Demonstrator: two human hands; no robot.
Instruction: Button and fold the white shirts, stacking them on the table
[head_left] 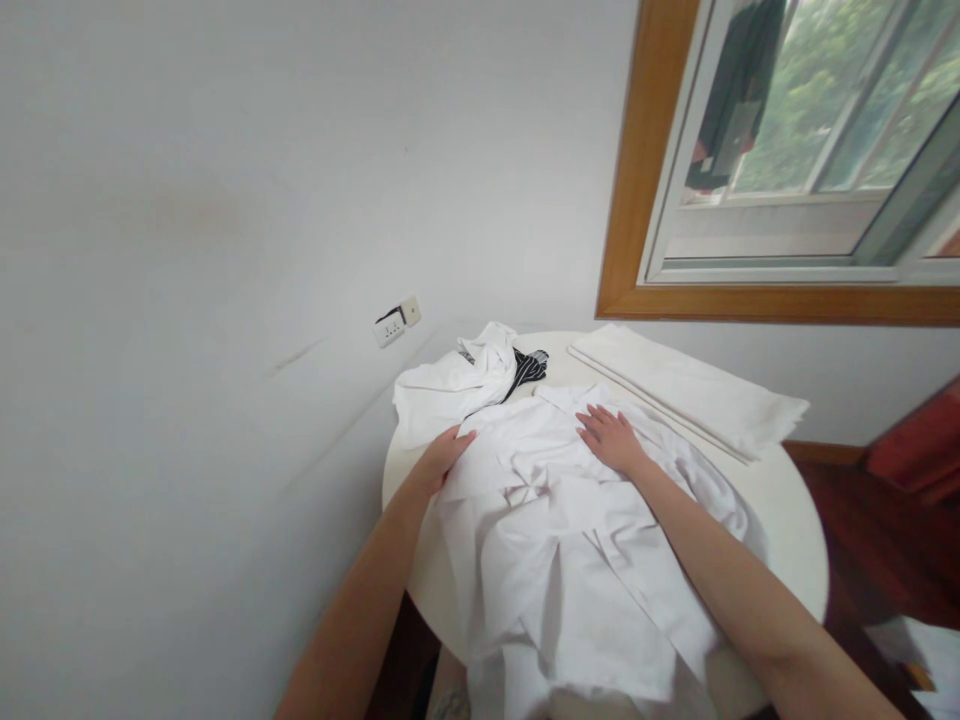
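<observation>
A rumpled white shirt (577, 540) is spread over the round table, its collar toward the far side and its lower part hanging over the near edge. At the shirt's left edge, my left hand (444, 457) pinches the cloth, thumb on top and the other fingers partly hidden. My right hand (611, 440) lies flat on the upper right part of the shirt, fingers spread. Just beyond my left hand is a bunched white cloth (450, 385) with a black-and-white striped piece (529, 367) beside it.
The white round tabletop (802, 520) stands close to the wall. Folded white cloth (690, 385) lies at its back right. A wall socket (389, 329) is at the left, and a wood-framed window (622, 200) is at the right. Red fabric (919, 445) shows at the right edge.
</observation>
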